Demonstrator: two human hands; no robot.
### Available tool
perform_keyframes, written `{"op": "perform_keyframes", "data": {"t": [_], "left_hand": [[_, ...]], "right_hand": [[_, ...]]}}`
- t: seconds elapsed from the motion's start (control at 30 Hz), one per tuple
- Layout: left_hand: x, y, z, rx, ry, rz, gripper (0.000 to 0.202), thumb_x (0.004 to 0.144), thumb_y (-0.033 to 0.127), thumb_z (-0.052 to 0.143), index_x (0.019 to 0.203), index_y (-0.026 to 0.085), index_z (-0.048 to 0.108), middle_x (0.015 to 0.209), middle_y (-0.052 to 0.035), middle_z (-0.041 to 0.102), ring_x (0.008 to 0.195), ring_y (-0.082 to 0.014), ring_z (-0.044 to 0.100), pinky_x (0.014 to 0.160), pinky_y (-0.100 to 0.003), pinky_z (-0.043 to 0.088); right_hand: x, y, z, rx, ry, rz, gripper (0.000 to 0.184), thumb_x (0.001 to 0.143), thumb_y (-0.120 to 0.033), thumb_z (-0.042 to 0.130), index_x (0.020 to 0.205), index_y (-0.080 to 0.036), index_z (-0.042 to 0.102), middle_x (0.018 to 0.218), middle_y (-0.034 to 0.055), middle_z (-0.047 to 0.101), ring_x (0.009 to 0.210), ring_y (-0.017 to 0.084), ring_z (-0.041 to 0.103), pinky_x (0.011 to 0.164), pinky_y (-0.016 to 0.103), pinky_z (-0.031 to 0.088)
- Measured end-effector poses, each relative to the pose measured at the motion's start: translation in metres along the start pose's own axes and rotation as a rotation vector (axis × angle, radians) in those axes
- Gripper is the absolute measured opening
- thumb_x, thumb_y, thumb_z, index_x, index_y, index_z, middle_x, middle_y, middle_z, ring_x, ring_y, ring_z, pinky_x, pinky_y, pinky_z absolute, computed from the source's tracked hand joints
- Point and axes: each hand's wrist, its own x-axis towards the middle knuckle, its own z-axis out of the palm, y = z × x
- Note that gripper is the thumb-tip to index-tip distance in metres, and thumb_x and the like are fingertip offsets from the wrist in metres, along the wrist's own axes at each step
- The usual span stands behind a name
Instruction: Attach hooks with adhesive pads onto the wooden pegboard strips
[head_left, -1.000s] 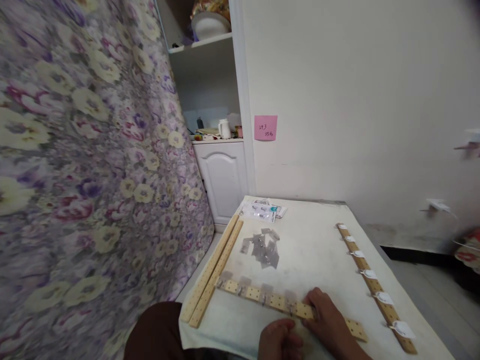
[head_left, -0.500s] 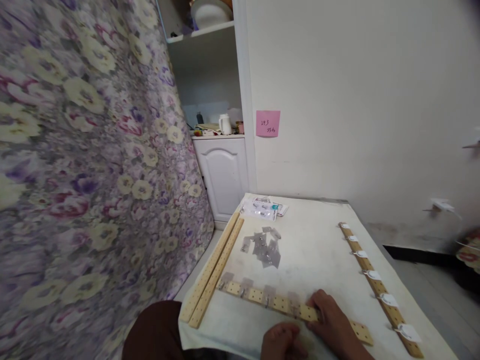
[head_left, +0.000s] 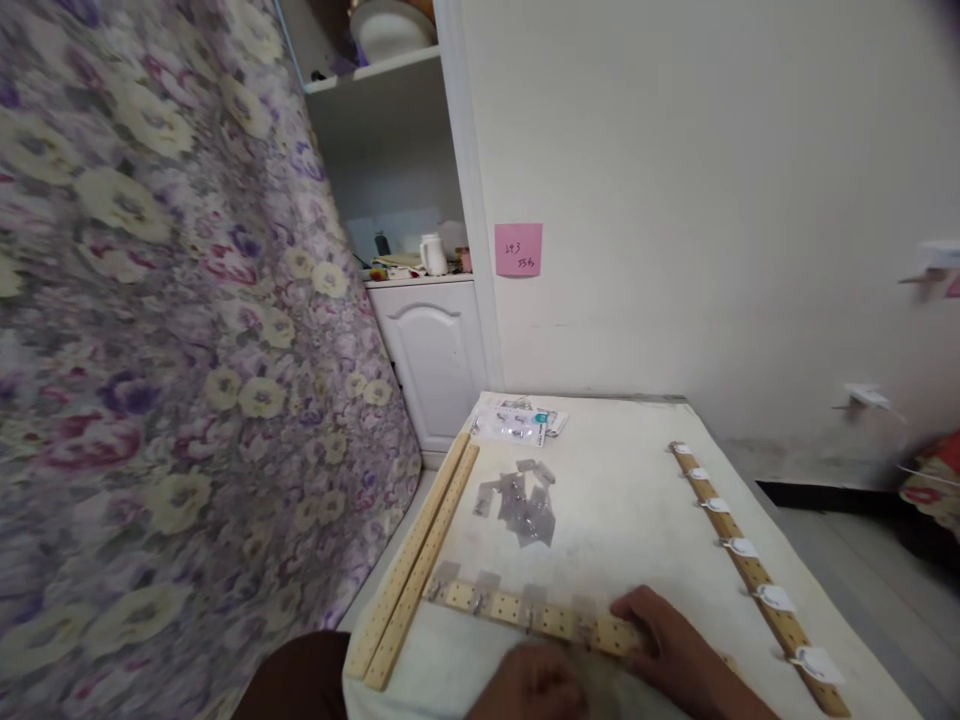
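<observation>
A light wooden strip with drilled holes lies across the near part of the table. Clear plastic tabs with small metal hooks are spaced along it. My right hand reaches over the strip's right part, its index finger on the far side and its thumb on the near side. In front of the strip, my left hand is curled closed and slightly blurred; whatever its fingers may hold is hidden. Beyond the strip is a loose pile of grey, see-through plastic pieces.
Two more drilled strips lie along the left edge of the white-covered table. On the right is a darker strip bearing several white hooks. A clear packet sits at the back. A floral curtain hangs on the left.
My left hand has moved left and down, closing into a curl. My right hand remains at the strip, slightly lower in view. The camera view has shifted a little.
</observation>
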Motion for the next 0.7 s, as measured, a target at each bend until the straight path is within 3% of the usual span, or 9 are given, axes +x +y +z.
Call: {"op": "perform_keyframes", "data": {"t": [0.07, 0.1, 0.17, 0.23, 0.43, 0.57, 0.7], "left_hand": [[0.011, 0.023, -0.017, 0.103, 0.098, -0.005, 0.024, 0.078, 0.037, 0.042, 0.083, 0.018, 0.056, 0.060, 0.0004, 0.065, 0.043, -0.0124, 0.054, 0.042, -0.022, 0.035], [0.020, 0.033, -0.025, 0.246, 0.208, 0.030, 0.024, 0.080, 0.034, 0.038, 0.083, 0.018, 0.055, 0.062, -0.0004, 0.066, 0.046, -0.0128, 0.057, 0.044, -0.022, 0.037], [0.043, 0.048, -0.041, 0.684, 0.464, 0.078, 0.023, 0.082, 0.028, 0.033, 0.081, 0.020, 0.056, 0.070, -0.0004, 0.067, 0.057, -0.0128, 0.061, 0.054, -0.022, 0.041], [0.066, 0.057, -0.053, 0.817, 0.561, 0.065, 0.018, 0.078, 0.025, 0.039, 0.080, 0.020, 0.057, 0.080, -0.0038, 0.068, 0.077, -0.0180, 0.064, 0.066, -0.026, 0.042], [0.111, 0.057, -0.055, 0.977, 0.625, -0.051, 0.019, 0.078, 0.027, 0.042, 0.082, 0.019, 0.059, 0.086, -0.0102, 0.068, 0.086, -0.0254, 0.063, 0.069, -0.033, 0.041], [0.120, 0.055, -0.050, 0.981, 0.624, -0.079, 0.019, 0.077, 0.021, 0.041, 0.077, 0.019, 0.060, 0.084, -0.0087, 0.069, 0.082, -0.0233, 0.063, 0.064, -0.030, 0.040], [0.116, 0.059, -0.048, 0.937, 0.632, -0.021, 0.019, 0.078, 0.021, 0.041, 0.072, 0.020, 0.059, 0.078, -0.0061, 0.068, 0.077, -0.0205, 0.062, 0.061, -0.027, 0.037]], "right_hand": [[0.004, 0.003, -0.006, 0.052, 0.047, 0.008, 0.029, 0.062, -0.019, 0.052, 0.091, -0.022, 0.057, 0.096, 0.0042, 0.062, 0.094, 0.021, 0.056, 0.083, 0.030, 0.041], [0.006, 0.004, -0.008, 0.065, 0.071, 0.010, 0.026, 0.065, -0.021, 0.051, 0.090, -0.022, 0.057, 0.094, 0.0040, 0.062, 0.092, 0.021, 0.056, 0.083, 0.030, 0.042], [0.010, 0.005, -0.011, 0.081, 0.100, 0.005, 0.020, 0.068, -0.024, 0.052, 0.087, -0.022, 0.057, 0.091, 0.0036, 0.063, 0.089, 0.021, 0.057, 0.082, 0.030, 0.043], [0.012, 0.005, -0.012, 0.093, 0.124, -0.008, 0.017, 0.069, -0.025, 0.052, 0.085, -0.022, 0.057, 0.088, 0.0033, 0.063, 0.087, 0.021, 0.058, 0.080, 0.031, 0.044], [0.012, -0.001, -0.011, 0.101, 0.229, -0.019, 0.013, 0.071, -0.022, 0.051, 0.082, -0.021, 0.056, 0.084, 0.0034, 0.062, 0.082, 0.020, 0.058, 0.078, 0.031, 0.043], [0.010, -0.007, -0.013, 0.103, 0.236, -0.020, 0.012, 0.071, -0.021, 0.051, 0.082, -0.021, 0.056, 0.083, 0.0032, 0.062, 0.081, 0.019, 0.058, 0.076, 0.030, 0.043], [0.010, -0.008, -0.017, 0.145, 0.233, -0.024, 0.009, 0.072, -0.021, 0.051, 0.079, -0.021, 0.056, 0.079, 0.0018, 0.063, 0.077, 0.018, 0.058, 0.073, 0.029, 0.042]]}}
